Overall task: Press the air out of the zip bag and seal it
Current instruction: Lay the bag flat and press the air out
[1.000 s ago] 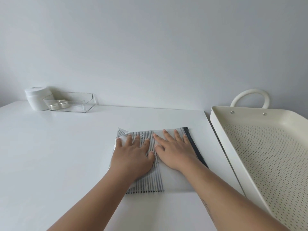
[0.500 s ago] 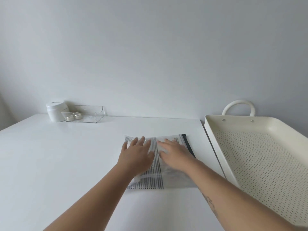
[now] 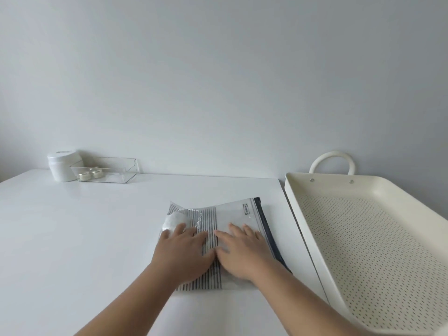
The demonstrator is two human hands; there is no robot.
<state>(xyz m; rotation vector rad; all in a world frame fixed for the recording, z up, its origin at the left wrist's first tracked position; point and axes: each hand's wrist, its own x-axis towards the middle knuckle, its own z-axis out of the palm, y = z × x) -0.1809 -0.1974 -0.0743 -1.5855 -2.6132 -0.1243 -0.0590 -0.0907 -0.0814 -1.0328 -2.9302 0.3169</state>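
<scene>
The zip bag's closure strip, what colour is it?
Dark navy, almost black closure strip, seen in the head view.

One head-worn wide-angle view looked forward and slightly down over the white surface (image 3: 72, 238) toward the wall (image 3: 218, 81), near both forearms reaching from the bottom edge.

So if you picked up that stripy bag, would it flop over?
Probably. The zip bag looks like thin, crinkled plastic, so it would likely sag and weigh little. The white lump inside may slide. Both hands, left hand and right hand, press it flat.
</scene>
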